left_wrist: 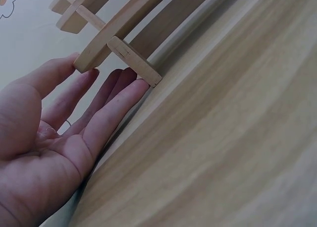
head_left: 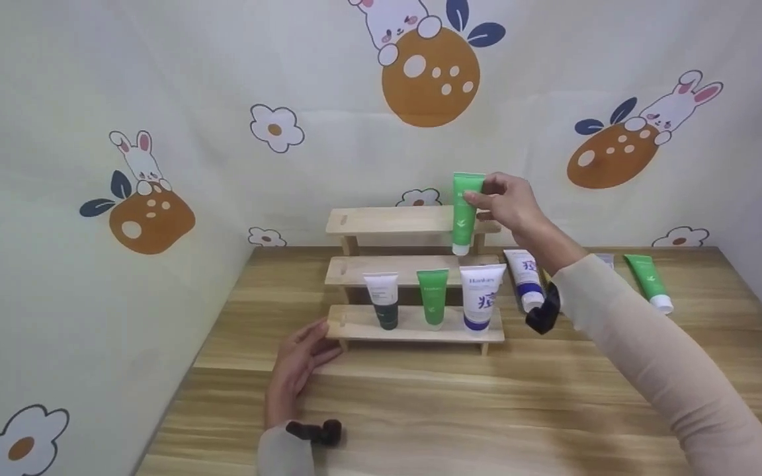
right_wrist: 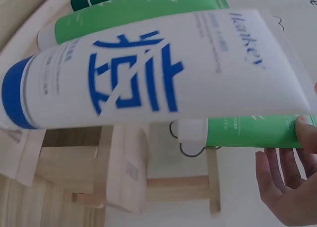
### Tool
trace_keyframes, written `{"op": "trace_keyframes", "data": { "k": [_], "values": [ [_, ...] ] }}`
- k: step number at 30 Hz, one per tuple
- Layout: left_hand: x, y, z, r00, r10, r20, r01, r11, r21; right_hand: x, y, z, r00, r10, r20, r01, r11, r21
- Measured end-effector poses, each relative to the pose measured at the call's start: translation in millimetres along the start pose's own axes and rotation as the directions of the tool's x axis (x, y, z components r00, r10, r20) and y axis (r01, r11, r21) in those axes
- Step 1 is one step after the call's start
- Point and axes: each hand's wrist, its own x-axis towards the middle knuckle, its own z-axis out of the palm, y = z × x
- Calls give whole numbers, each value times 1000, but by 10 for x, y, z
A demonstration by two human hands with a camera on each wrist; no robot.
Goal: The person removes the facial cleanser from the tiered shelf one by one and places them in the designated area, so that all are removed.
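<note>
A green squeeze tube (head_left: 464, 215) with a white cap hangs cap-down in my right hand (head_left: 513, 201), pinched between thumb and fingers near its upper part. It is held in front of the top tier of a three-tier wooden display stand (head_left: 381, 221). My left hand (head_left: 298, 360) grips the left end of the bottom tier, its thumb and a fingertip (left_wrist: 91, 76) at the plank's end. On that tier stand a white and dark green tube (head_left: 384, 301), another green tube (head_left: 433, 297) and a white and blue tube (head_left: 481, 297).
Right of the stand, a white and blue tube (head_left: 524, 281) and a green tube (head_left: 647, 283) lie on the wooden table (head_left: 421, 410). More tubes there are partly hidden behind my right arm. A patterned cloth (head_left: 328, 66) rises behind the table.
</note>
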Motion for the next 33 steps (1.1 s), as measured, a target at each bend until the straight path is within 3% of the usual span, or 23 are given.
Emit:
{"op": "trace_keyframes", "data": {
  "k": [16, 23, 33],
  "values": [
    [18, -5, -7, 1000, 3, 3, -3, 1000, -20, -57, 308, -518, 994, -18, -105, 28, 995, 96],
    [24, -5, 10, 1000, -11, -16, 10, 1000, -24, -114, 455, -846, 986, 10, -167, 32, 968, 249],
    [27, -7, -5, 1000, -2, -3, 2, 1000, -18, -224, 656, -1257, 978, 70, -196, -9, 955, 296]
  ]
}}
